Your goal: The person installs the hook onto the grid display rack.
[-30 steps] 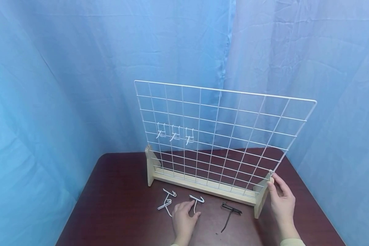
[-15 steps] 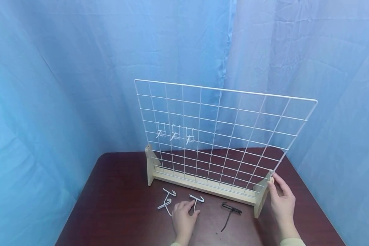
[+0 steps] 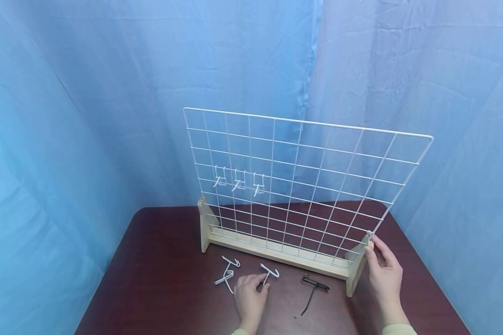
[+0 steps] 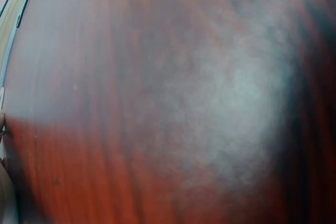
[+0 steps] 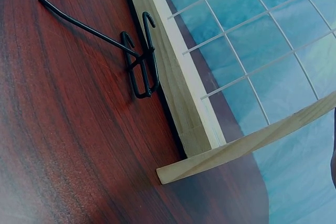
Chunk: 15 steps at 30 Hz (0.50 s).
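My left hand [image 3: 249, 295] pinches the prong of a white wire hook [image 3: 270, 271] between thumb and fingers, low over the table. To its left, more white hooks [image 3: 227, 278] lie close together. My right hand [image 3: 385, 274] grips the right end of a wooden stand [image 3: 276, 253], thumb in front. A white wire grid panel [image 3: 308, 122] stands upright in it, and several white hooks [image 3: 258, 190] hang on its left half. Only a sliver of my left fingers [image 4: 5, 192] shows in the left wrist view.
A black wire hook [image 5: 139, 72] lies on the dark red table [image 3: 163, 288], in front of the stand and between my hands. Blue curtains [image 3: 109, 93] surround the table at the back and sides.
My left thumb has closed in on the white hook's prong, and the hook has turned and shifted slightly right. The right hand has stayed on the stand.
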### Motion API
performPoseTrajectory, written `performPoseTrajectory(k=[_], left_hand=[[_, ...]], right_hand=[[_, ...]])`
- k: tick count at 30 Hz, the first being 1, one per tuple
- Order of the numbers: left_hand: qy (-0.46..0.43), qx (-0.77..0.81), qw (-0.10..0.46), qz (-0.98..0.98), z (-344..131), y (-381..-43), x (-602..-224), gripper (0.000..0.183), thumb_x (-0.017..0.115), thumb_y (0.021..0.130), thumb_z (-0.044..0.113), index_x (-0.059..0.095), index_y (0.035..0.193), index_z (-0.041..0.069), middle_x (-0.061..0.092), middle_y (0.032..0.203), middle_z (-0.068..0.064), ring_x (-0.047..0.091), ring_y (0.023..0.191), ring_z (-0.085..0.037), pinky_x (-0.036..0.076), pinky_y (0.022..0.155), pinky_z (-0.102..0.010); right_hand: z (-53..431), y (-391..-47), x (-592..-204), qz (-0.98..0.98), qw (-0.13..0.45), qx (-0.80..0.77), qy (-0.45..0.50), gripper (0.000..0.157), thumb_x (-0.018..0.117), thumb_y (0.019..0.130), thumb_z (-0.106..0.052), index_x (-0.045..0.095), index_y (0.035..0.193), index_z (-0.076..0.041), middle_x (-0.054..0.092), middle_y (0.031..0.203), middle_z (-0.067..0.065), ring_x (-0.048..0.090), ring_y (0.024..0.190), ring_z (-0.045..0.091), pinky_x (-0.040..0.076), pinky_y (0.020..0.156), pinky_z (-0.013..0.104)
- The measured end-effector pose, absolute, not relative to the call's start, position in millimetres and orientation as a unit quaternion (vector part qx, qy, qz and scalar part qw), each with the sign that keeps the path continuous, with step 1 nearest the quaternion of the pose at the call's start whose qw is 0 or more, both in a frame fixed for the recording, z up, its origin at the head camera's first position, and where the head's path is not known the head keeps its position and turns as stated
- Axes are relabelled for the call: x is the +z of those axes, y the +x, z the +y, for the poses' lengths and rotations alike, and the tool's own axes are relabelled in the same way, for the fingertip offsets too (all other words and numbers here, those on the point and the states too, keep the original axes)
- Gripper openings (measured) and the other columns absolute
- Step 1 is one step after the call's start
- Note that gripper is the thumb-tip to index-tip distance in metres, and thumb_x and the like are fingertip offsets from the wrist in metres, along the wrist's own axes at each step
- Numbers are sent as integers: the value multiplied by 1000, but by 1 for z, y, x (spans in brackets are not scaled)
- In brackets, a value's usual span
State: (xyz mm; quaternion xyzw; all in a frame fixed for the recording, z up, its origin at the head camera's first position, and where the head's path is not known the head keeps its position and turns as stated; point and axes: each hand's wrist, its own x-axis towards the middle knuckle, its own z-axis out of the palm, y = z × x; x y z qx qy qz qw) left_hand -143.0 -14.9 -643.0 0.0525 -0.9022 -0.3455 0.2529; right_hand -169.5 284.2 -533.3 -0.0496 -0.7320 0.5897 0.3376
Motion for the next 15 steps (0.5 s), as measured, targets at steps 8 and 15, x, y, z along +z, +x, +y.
performPoseTrajectory(k=[8, 15], left_hand=[[66, -350, 247, -901, -13, -143, -642, 25, 89, 68, 15, 78, 88, 25, 71, 86, 15, 58, 89, -13, 42, 83, -38], [66, -339, 281, -896, -12, -144, -645, 22, 86, 67, 12, 77, 82, 26, 69, 82, 16, 57, 85, -12, 42, 81, -37]], right_hand=[[282, -168, -528, -734, 338, 586, -52, 39, 61, 92, 10, 62, 130, 1, 66, 127, 6, 60, 106, -7, 47, 87, 11], [271, -157, -508, -744, 339, 574, -39, 36, 61, 93, 8, 61, 129, 6, 66, 127, 6, 59, 105, -9, 46, 87, 11]])
